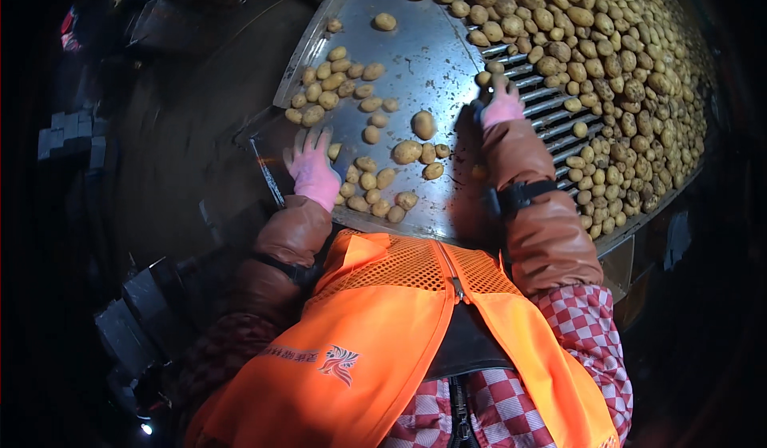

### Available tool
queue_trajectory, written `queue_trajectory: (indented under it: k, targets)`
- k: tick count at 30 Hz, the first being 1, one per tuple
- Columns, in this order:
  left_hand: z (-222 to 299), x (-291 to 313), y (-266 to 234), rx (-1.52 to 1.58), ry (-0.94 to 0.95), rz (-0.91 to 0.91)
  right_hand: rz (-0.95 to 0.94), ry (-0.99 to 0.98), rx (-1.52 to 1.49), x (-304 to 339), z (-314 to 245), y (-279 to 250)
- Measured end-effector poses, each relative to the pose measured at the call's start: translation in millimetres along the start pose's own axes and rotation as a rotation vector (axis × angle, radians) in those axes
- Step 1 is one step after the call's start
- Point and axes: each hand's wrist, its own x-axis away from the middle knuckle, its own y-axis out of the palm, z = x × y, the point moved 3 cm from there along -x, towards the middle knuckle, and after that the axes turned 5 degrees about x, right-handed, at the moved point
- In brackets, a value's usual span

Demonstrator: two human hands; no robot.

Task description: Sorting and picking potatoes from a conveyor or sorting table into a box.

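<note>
My left hand (311, 168), in a pink and grey glove, lies at the left edge of a metal tray (435, 45). Its fingers are spread, beside a group of loose potatoes (367, 180). My right hand (502, 103), gloved the same way, reaches to where the sheet meets the bars. Two potatoes (484, 78) sit at its fingers, which look curled against them; the back of the hand partly hides the grip. Between the hands, several larger potatoes (407, 152) lie on the sheet. Another cluster of potatoes (327, 89) lies beyond my left hand.
A large heap of potatoes (615, 73) covers the right side. Parallel metal bars with gaps (551, 112) run between it and the sheet. The tray has a raised rim (307, 45) on its far left. Grey blocky objects (132, 328) stand in the dark at lower left.
</note>
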Motion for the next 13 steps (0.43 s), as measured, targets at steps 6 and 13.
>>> queue_trajectory:
  k: [6, 13]
  targets:
    - [112.4, 27.6, 4.6, -0.019, 0.746, -0.155, -0.511, -0.477, -0.365, 81.6, -39.2, 21.6]
    - [22.0, 0.1, 4.0, 0.078, 0.34, -0.203, -0.343, 0.137, -0.552, 65.0, 66.8, -43.2]
